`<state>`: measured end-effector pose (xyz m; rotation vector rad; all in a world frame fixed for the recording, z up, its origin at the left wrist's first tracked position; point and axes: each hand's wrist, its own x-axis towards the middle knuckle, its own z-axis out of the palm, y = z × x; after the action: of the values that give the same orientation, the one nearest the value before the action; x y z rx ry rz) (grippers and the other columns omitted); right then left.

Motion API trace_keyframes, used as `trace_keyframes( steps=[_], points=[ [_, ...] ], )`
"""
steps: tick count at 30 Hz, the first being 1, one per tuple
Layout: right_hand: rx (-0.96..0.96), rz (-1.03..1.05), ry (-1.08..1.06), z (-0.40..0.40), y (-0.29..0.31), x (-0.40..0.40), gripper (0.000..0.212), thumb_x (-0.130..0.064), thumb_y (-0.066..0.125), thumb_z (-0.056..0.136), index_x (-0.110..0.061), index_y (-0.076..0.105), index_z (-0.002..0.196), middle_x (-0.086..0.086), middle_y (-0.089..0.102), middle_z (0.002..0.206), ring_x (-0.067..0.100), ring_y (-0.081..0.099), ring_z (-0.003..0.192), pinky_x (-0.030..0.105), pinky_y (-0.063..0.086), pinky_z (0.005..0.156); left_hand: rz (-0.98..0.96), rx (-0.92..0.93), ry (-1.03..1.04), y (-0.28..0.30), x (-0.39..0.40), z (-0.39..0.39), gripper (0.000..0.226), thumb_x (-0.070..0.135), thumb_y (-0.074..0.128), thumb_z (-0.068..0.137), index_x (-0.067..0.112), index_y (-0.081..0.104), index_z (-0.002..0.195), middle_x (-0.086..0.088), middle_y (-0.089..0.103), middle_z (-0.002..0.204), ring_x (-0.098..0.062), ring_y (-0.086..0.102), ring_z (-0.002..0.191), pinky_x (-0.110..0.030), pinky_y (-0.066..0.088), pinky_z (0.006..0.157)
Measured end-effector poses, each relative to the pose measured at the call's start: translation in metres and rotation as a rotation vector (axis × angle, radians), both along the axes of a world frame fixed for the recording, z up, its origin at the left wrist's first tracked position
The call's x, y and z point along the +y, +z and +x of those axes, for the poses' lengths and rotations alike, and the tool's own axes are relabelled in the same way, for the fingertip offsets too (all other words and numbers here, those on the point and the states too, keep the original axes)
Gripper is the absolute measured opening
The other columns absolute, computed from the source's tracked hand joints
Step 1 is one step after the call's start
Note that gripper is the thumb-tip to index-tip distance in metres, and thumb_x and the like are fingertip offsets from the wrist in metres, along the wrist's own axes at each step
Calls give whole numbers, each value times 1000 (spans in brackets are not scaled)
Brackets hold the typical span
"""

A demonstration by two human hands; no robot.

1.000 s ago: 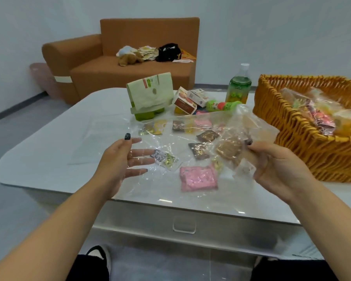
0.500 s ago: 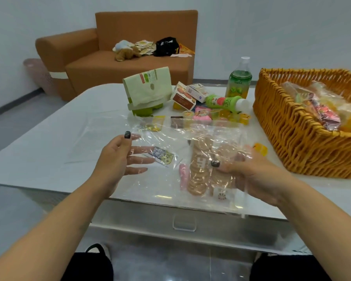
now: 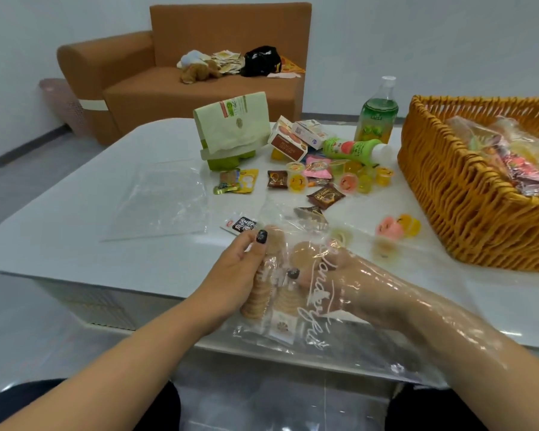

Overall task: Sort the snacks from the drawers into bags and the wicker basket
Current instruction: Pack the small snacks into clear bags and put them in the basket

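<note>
My right hand (image 3: 352,284) is inside a clear plastic bag (image 3: 349,343) with white script, and holds packs of round biscuits (image 3: 288,298) there. My left hand (image 3: 240,269) grips a biscuit pack (image 3: 257,295) from outside the bag, at the table's front edge. Loose snacks lie beyond: chocolate packets (image 3: 325,196), jelly cups (image 3: 297,181) and a small black packet (image 3: 245,224). The wicker basket (image 3: 455,194) stands at the right with bagged snacks inside.
A second clear bag (image 3: 162,203) lies flat on the white table (image 3: 59,231). At the back are a green paper bag (image 3: 232,127), small boxes (image 3: 288,143), a lying green bottle (image 3: 353,147) and an upright drink bottle (image 3: 375,115). An orange sofa (image 3: 181,70) stands behind.
My right hand has slid deep into the clear bag with the biscuits. My left hand moved right and took hold of a biscuit pack through the bag.
</note>
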<state>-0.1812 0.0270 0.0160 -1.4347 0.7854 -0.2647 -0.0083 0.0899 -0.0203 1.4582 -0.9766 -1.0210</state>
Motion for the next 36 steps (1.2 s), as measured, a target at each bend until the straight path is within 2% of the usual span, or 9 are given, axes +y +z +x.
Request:
trace_keyframes(
  steps=[6, 9, 14, 18, 22, 26, 28, 32, 36],
  points=[
    [103, -256, 70, 3, -1, 3, 14, -22, 70, 85, -16, 59, 82, -11, 64, 64, 6, 63, 56, 23, 51, 56, 43, 51, -29, -4, 1, 3, 37, 47, 48, 90, 26, 61, 117, 8, 75, 82, -7, 72, 74, -23, 53, 67],
    [131, -250, 42, 5, 0, -12, 19, -21, 67, 86, -7, 65, 99, 1, 70, 81, 13, 68, 61, 25, 56, 55, 81, 152, 31, 0, 0, 6, 24, 36, 47, 98, 17, 63, 104, 6, 69, 64, -7, 64, 54, -23, 50, 53],
    [-91, -292, -345, -10, 19, -57, 7, -1, 60, 90, -4, 66, 91, 17, 70, 86, 27, 70, 69, 31, 60, 57, 29, 341, 242, 11, -7, 46, 26, 49, 63, 82, 22, 63, 84, -6, 47, 80, -14, 40, 64, -30, 35, 61],
    [142, -587, -575, -8, -5, -85, 14, -7, 57, 90, -18, 64, 89, 6, 69, 86, 22, 68, 75, 32, 57, 66, -55, 499, 438, 21, -10, 74, 27, 42, 53, 95, 19, 65, 87, 4, 54, 60, -10, 47, 44, -22, 48, 44],
    [307, -1028, -44, 10, -52, -52, 42, -40, 51, 93, -24, 51, 131, 1, 47, 134, 19, 42, 126, 26, 34, 102, -90, 550, 588, 19, -9, 95, 30, 30, 43, 105, 22, 59, 80, 8, 53, 44, -4, 47, 30, -29, 60, 54],
    [494, -1323, 406, 24, -89, -31, 77, -69, 4, 90, -27, 20, 153, 3, 10, 162, 23, -4, 150, 39, -10, 117, -67, 576, 684, 7, -5, 112, 25, 37, 50, 100, 23, 70, 100, 3, 68, 91, -16, 68, 72, -33, 60, 57],
    [497, -1325, 436, 28, -90, -39, 80, -69, -3, 86, -31, 12, 154, -1, 1, 163, 18, -12, 149, 39, -14, 117, -51, 554, 701, 4, -5, 114, 28, 35, 49, 101, 22, 72, 111, 3, 73, 101, -19, 73, 84, -37, 61, 59],
    [534, -1323, 379, 38, -87, -62, 84, -73, -4, 84, -31, 19, 153, -4, 12, 162, 17, 0, 149, 40, -3, 119, -61, 542, 690, 10, -2, 113, 29, 33, 47, 103, 22, 72, 113, 4, 76, 100, -16, 75, 83, -34, 59, 54],
    [251, -1391, 93, 57, -86, -70, 37, -36, 44, 93, -11, 65, 112, 10, 60, 118, 31, 55, 113, 44, 42, 95, -78, 534, 711, 9, -1, 126, 31, 33, 46, 103, 20, 69, 87, 4, 65, 77, -18, 63, 67, -35, 59, 63]
  ],
)
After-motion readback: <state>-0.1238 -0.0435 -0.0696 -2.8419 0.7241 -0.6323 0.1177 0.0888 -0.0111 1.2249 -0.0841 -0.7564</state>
